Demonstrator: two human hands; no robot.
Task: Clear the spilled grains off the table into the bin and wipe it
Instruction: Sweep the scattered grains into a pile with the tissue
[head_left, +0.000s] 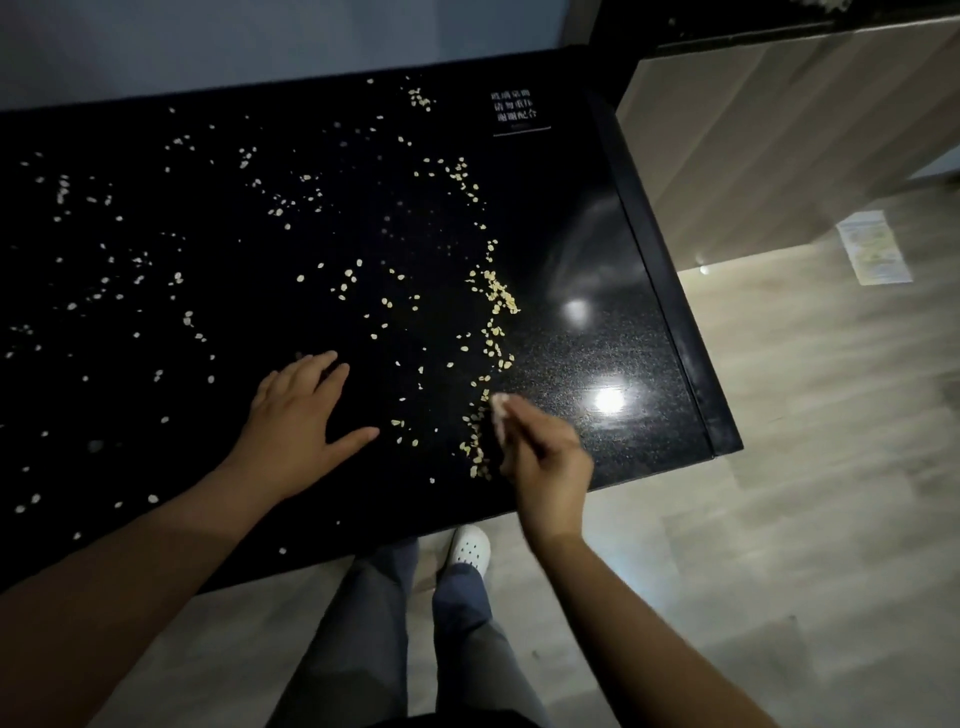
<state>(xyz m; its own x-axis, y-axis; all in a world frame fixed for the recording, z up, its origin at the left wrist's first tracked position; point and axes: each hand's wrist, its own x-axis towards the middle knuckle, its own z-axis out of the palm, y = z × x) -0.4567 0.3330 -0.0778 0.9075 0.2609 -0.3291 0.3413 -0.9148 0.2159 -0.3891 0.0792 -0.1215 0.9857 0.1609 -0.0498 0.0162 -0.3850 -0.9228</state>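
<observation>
Black glossy table (597, 218) fills most of the view, seen from above. Grains (496, 291), pale flakes, lie all over it. There's a thin scatter from 9 to 12 o'clock, plus a denser ragged band running 12-to-6 just right of centre. The band is thickest at approx 3 o'clock of centre & again near the front edge at 5. Right of the band the top shines w/ two light glints.

L hand (296, 421) lies palm-down, flat on the table at 6 o'clock. Fingers straight & spread, thumb out toward 3, holding nothing. A few grains sit near the thumb tip.

R hand (545, 462) is at 5 o'clock near the front edge, blurred. Fingers curl in, pinching a small white wad (501, 410) that sticks out toward 11. The wad's tip meets the low end of the grain band. Can't tell what the wad is made of.

White print (514, 106) on the table at 1 o'clock. Past the table's right edge: wood floor (779, 519), cabinet (779, 130) at 2, paper sheet (875, 247) on the floor at 3. At 6, below the front edge, grey trousers (363, 623) & a white shoe (470, 548).
</observation>
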